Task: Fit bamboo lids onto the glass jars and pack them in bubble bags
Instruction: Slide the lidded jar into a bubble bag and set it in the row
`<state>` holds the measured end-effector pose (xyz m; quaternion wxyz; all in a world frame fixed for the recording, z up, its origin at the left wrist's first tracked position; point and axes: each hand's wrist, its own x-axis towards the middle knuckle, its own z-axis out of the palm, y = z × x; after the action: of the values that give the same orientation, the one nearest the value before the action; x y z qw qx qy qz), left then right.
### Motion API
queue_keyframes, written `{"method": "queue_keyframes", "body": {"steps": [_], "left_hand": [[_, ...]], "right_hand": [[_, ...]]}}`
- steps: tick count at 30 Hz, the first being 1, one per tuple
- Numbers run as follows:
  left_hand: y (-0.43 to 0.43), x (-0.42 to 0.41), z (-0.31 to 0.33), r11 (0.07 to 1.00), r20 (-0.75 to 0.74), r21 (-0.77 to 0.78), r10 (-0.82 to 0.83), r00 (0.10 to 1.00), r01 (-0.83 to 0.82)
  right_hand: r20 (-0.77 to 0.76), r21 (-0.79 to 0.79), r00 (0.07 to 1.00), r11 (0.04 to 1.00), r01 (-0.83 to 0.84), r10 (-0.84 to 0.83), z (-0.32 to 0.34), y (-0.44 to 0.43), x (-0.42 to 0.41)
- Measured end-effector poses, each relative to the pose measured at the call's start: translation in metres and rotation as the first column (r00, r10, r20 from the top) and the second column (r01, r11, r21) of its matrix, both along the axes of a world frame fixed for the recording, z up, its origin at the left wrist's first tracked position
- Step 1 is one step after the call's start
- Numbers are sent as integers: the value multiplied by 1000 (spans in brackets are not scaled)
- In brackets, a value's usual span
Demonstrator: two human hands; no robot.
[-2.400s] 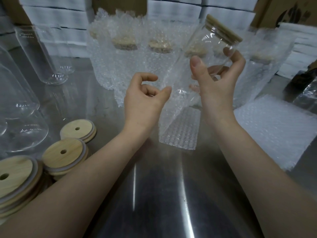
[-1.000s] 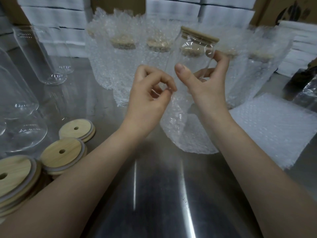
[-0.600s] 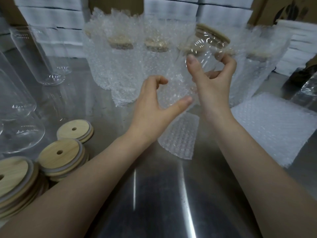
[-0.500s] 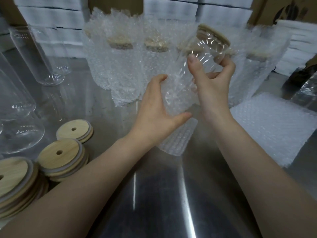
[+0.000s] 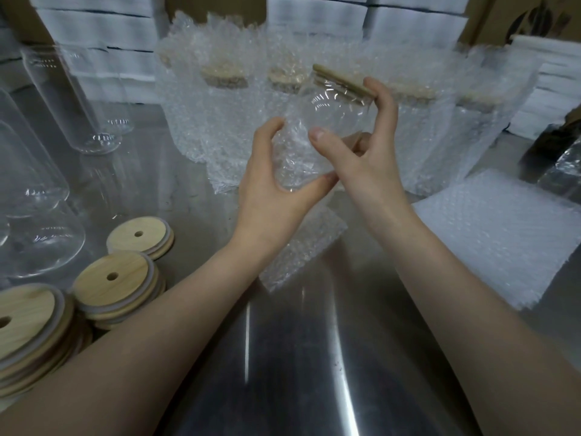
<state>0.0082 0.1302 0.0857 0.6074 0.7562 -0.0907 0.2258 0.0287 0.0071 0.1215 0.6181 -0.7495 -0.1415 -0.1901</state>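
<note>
A clear glass jar (image 5: 333,118) with a bamboo lid (image 5: 342,80) is tilted in the air above the steel table, its lower half inside a bubble bag (image 5: 301,243). My right hand (image 5: 361,152) grips the jar near the lid, thumb in front and fingers behind. My left hand (image 5: 270,190) wraps round the bag's mouth and the jar's lower part. The bag's loose end hangs down to the table. Several bamboo lids (image 5: 116,284) with a centre hole are stacked at the left.
Several packed jars in bubble bags (image 5: 226,121) stand in a row behind my hands. Bare glass jars (image 5: 72,102) stand and lie at the left. A stack of flat bubble bags (image 5: 500,234) lies at the right. White boxes (image 5: 94,29) line the back.
My left hand let go of the bag's edge, opened, then closed round the bag and the jar's lower part. The jar has sunk deeper into the bag and tilted.
</note>
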Motion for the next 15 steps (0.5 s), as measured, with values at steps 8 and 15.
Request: {"method": "queue_keyframes", "body": {"steps": [8,15], "left_hand": [[6,7,-5,999,72,-25,-20,997,22],[7,7,-3,998,99,-66,10,995,-4]], "right_hand": [[1,-45,1000,999,31,-31,-2,0,1],[11,-80,1000,997,14,-13,-3,4,0]]}}
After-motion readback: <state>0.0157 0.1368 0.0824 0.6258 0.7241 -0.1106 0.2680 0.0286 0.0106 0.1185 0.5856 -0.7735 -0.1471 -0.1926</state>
